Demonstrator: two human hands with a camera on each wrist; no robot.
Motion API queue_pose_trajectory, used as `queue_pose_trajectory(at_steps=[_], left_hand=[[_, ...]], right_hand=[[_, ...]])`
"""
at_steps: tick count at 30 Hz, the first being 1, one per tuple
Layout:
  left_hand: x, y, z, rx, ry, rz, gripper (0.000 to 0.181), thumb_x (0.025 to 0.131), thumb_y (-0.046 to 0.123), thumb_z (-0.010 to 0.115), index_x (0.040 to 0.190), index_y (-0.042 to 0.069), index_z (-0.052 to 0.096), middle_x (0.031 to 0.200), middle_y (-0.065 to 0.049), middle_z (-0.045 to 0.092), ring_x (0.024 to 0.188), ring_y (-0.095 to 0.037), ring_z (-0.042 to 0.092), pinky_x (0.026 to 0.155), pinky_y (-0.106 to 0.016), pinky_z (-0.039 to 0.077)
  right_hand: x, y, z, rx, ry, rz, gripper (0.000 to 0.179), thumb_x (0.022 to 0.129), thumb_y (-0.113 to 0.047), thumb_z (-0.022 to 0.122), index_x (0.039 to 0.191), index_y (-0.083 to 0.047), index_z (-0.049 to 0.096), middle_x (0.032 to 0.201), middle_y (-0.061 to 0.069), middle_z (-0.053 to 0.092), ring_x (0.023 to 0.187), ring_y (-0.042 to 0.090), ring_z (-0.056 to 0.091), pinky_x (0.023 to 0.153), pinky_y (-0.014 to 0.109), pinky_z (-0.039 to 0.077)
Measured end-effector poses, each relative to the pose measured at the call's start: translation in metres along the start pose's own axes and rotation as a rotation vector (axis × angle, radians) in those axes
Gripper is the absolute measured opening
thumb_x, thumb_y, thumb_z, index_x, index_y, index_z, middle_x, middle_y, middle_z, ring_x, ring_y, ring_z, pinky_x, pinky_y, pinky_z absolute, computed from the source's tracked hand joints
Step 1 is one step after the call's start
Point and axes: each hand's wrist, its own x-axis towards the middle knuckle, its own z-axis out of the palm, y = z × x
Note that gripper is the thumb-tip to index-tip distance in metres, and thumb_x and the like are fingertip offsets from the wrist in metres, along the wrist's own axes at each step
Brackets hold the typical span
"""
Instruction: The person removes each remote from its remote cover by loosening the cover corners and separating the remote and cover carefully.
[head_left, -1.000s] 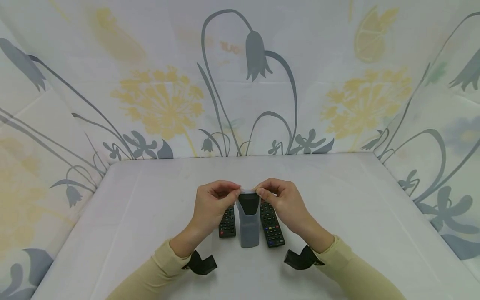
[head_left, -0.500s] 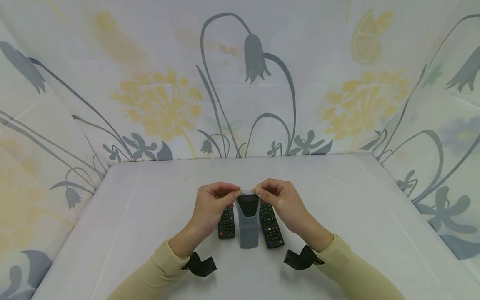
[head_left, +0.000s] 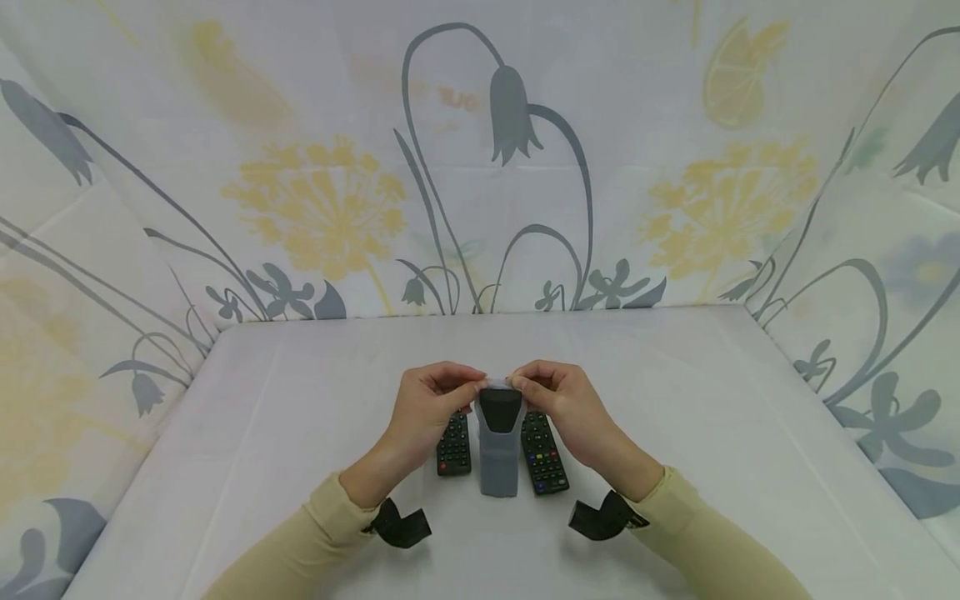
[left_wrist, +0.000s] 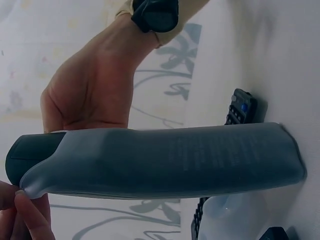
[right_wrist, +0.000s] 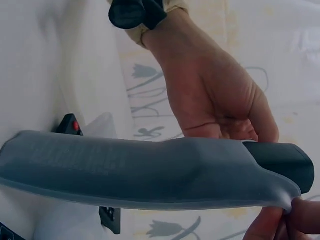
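A dark remote control [head_left: 501, 408] stands upright on the table, sheathed in a translucent grey-blue cover [head_left: 498, 462]. Its black top end shows bare above the cover in the wrist views. My left hand [head_left: 435, 402] pinches the cover's upper edge at one corner between thumb and fingers. At the opposite corner my right hand [head_left: 567, 404] pinches the same edge. The wrist views show the pulled cover corner [left_wrist: 34, 187] on the left and its twin corner [right_wrist: 286, 197] on the right, stretched beside the remote's end. The remote's buttons are hidden.
A black remote [head_left: 453, 450] lies flat to the left of the upright one, and another black remote [head_left: 545, 458] lies to the right. Something translucent and whitish [left_wrist: 227, 215] sits between them, its kind unclear. Flower-printed cloth [head_left: 337, 208] borders the white table [head_left: 300, 367].
Both hands keep their pinch on the cover's upper edge. The upright remote has shifted very slightly to the right; the two lying remotes stay put.
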Motion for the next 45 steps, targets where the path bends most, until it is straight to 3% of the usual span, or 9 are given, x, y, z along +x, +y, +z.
queue_pose_trajectory(at_steps=[13, 18, 23, 28, 34, 38, 45], left_hand=[[-0.003, 0.001, -0.003, -0.024, -0.029, -0.083, 0.020, 0.090, -0.001, 0.069, 0.109, -0.010, 0.068, 0.097, -0.004, 0.073, 0.084, -0.016, 0.065, 0.076, -0.030, 0.053], [-0.005, 0.002, -0.004, -0.006, -0.048, -0.061, 0.021, 0.092, -0.001, 0.067, 0.111, -0.009, 0.066, 0.102, -0.007, 0.072, 0.090, -0.016, 0.066, 0.078, -0.028, 0.052], [-0.007, 0.000, -0.005, 0.108, -0.077, -0.050, 0.021, 0.096, 0.008, 0.065, 0.116, -0.001, 0.067, 0.108, -0.010, 0.069, 0.093, -0.020, 0.065, 0.083, -0.038, 0.054], [-0.011, -0.004, -0.011, 0.233, -0.130, 0.056, 0.025, 0.097, 0.008, 0.065, 0.122, 0.005, 0.065, 0.106, -0.010, 0.068, 0.092, -0.021, 0.066, 0.082, -0.034, 0.055], [-0.015, -0.002, -0.016, 0.281, -0.155, 0.163, 0.020, 0.092, 0.004, 0.070, 0.112, 0.005, 0.065, 0.101, -0.006, 0.068, 0.089, -0.019, 0.066, 0.077, -0.028, 0.055], [-0.016, 0.000, -0.016, 0.276, -0.159, 0.155, 0.015, 0.091, 0.004, 0.071, 0.106, 0.006, 0.069, 0.100, -0.005, 0.069, 0.087, -0.018, 0.068, 0.077, -0.029, 0.056], [-0.018, 0.002, -0.019, 0.225, -0.163, 0.109, 0.013, 0.090, 0.002, 0.072, 0.103, 0.004, 0.071, 0.100, -0.007, 0.069, 0.088, -0.021, 0.070, 0.082, -0.034, 0.057]], right_hand=[[-0.002, 0.006, -0.007, -0.025, -0.039, -0.035, 0.021, 0.099, -0.006, 0.059, 0.115, 0.006, 0.065, 0.106, 0.006, 0.069, 0.097, 0.019, 0.064, 0.090, 0.036, 0.050], [-0.005, 0.006, -0.011, -0.060, -0.083, -0.035, 0.026, 0.100, -0.011, 0.059, 0.121, 0.004, 0.063, 0.113, 0.010, 0.067, 0.102, 0.023, 0.064, 0.095, 0.040, 0.049], [-0.009, 0.006, -0.011, -0.119, -0.059, -0.053, 0.025, 0.100, -0.011, 0.059, 0.121, 0.001, 0.065, 0.111, 0.011, 0.068, 0.094, 0.028, 0.064, 0.087, 0.038, 0.053], [-0.012, 0.005, -0.009, -0.168, -0.006, -0.097, 0.019, 0.098, -0.007, 0.062, 0.116, -0.001, 0.066, 0.102, 0.011, 0.069, 0.088, 0.039, 0.063, 0.078, 0.032, 0.055], [-0.014, 0.006, -0.010, -0.221, 0.013, -0.119, 0.007, 0.097, -0.005, 0.064, 0.103, -0.004, 0.060, 0.096, 0.009, 0.067, 0.085, 0.034, 0.064, 0.078, 0.036, 0.056], [-0.015, 0.006, -0.014, -0.257, -0.044, -0.144, 0.008, 0.098, -0.007, 0.062, 0.106, -0.006, 0.062, 0.099, 0.008, 0.066, 0.086, 0.034, 0.063, 0.079, 0.040, 0.056], [-0.017, 0.004, -0.019, -0.275, -0.128, -0.189, 0.019, 0.096, -0.005, 0.065, 0.114, -0.005, 0.068, 0.109, 0.007, 0.068, 0.098, 0.027, 0.064, 0.087, 0.035, 0.054]])
